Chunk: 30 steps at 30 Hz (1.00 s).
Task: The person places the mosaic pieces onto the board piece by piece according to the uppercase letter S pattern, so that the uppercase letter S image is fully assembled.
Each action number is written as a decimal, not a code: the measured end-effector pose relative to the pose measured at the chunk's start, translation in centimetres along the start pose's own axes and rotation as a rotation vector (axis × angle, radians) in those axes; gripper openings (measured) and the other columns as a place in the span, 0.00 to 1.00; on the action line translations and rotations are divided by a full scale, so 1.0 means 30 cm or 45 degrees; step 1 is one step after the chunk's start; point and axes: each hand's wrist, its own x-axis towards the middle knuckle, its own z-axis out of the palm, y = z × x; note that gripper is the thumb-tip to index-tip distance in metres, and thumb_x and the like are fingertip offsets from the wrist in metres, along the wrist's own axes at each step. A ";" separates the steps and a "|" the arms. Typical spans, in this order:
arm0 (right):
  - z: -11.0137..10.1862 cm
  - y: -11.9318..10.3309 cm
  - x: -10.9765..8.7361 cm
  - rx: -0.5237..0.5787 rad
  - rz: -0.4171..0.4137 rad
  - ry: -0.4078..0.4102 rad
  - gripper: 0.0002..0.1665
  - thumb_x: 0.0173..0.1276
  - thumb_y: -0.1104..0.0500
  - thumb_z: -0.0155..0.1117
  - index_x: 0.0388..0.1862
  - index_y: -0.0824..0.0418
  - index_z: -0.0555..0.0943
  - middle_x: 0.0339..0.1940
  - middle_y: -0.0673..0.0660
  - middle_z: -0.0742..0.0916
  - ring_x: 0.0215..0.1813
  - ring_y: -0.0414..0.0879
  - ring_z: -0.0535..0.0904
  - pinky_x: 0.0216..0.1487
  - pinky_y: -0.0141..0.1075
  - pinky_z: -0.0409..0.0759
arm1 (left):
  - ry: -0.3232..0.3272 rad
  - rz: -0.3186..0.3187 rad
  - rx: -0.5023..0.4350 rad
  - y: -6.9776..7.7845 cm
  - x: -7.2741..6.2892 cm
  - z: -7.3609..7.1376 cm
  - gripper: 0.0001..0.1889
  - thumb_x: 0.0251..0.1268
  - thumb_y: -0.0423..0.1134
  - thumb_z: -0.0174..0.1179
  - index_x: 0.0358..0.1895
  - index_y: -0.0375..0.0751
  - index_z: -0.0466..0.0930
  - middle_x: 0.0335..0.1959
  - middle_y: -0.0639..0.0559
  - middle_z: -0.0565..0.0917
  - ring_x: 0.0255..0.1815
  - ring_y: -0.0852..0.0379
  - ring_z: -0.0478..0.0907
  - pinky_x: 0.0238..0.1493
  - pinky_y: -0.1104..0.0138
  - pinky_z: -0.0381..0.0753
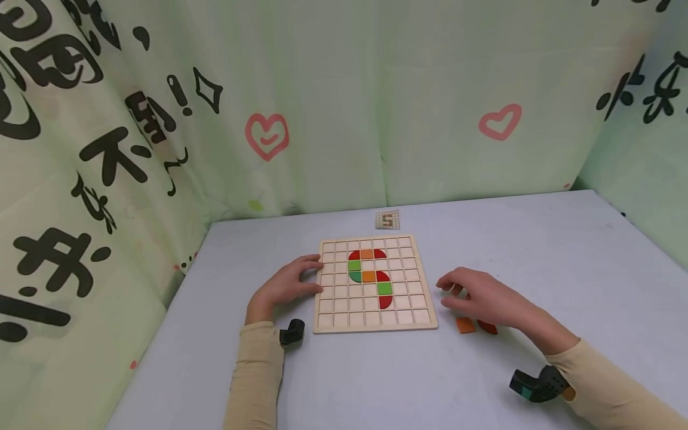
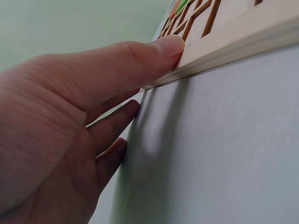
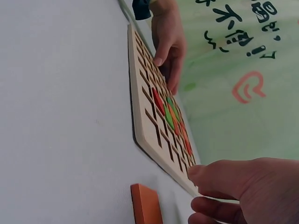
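Note:
A wooden grid board (image 1: 349, 321) lies on the table, with red quarter-round, orange and green square and dark green tiles (image 1: 384, 288) set in an S-like figure. At its left edge rests my left hand (image 1: 285, 282), thumb tip on the frame in the left wrist view, the other fingers loosely extended. Just off the board's right side hovers my right hand (image 1: 481, 294), fingers loosely bent and nothing visible between them. Below it on the table lie a loose orange square tile (image 1: 465, 325) and a red tile (image 1: 487, 327), the latter partly hidden by the hand.
Behind the board lies a small card (image 1: 387, 220) printed with a grid pattern. The white tabletop (image 1: 258, 239) reaches back to a pale green curtain (image 1: 333, 119) with black characters and pink hearts. Each wrist carries a black camera (image 1: 539, 384).

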 end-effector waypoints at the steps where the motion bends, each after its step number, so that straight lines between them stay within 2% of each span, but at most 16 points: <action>1: -0.005 0.011 -0.014 -0.005 0.005 0.000 0.20 0.67 0.53 0.69 0.54 0.61 0.82 0.48 0.52 0.86 0.46 0.43 0.80 0.43 0.36 0.81 | 0.000 0.000 -0.001 0.000 -0.001 -0.001 0.31 0.65 0.42 0.68 0.70 0.38 0.73 0.79 0.46 0.63 0.81 0.44 0.55 0.79 0.50 0.58; 9: -0.024 0.066 -0.097 -0.021 0.043 -0.016 0.20 0.65 0.53 0.70 0.54 0.60 0.83 0.48 0.48 0.85 0.45 0.41 0.80 0.42 0.32 0.80 | 0.003 -0.003 0.002 -0.005 -0.004 -0.003 0.31 0.65 0.42 0.68 0.70 0.39 0.73 0.79 0.46 0.63 0.81 0.44 0.55 0.79 0.49 0.58; 14: -0.022 0.088 -0.132 -0.056 -0.020 -0.040 0.21 0.64 0.51 0.73 0.52 0.58 0.84 0.47 0.45 0.85 0.44 0.36 0.79 0.43 0.32 0.80 | -0.001 0.008 0.002 -0.007 -0.002 -0.001 0.31 0.65 0.43 0.68 0.70 0.39 0.73 0.79 0.46 0.63 0.81 0.43 0.55 0.79 0.49 0.58; 20: -0.012 0.089 -0.152 -0.026 -0.086 -0.089 0.22 0.61 0.48 0.75 0.51 0.55 0.83 0.42 0.41 0.82 0.40 0.31 0.75 0.41 0.30 0.80 | 0.000 0.011 -0.008 -0.004 -0.002 0.000 0.31 0.65 0.42 0.68 0.70 0.38 0.73 0.79 0.46 0.63 0.81 0.44 0.55 0.79 0.49 0.58; 30: 0.015 0.072 -0.145 -0.042 -0.223 -0.073 0.14 0.65 0.52 0.73 0.49 0.50 0.84 0.42 0.39 0.81 0.39 0.30 0.73 0.39 0.28 0.78 | 0.001 0.001 -0.014 -0.002 -0.003 0.001 0.31 0.65 0.42 0.68 0.70 0.39 0.72 0.79 0.46 0.62 0.81 0.44 0.55 0.79 0.49 0.57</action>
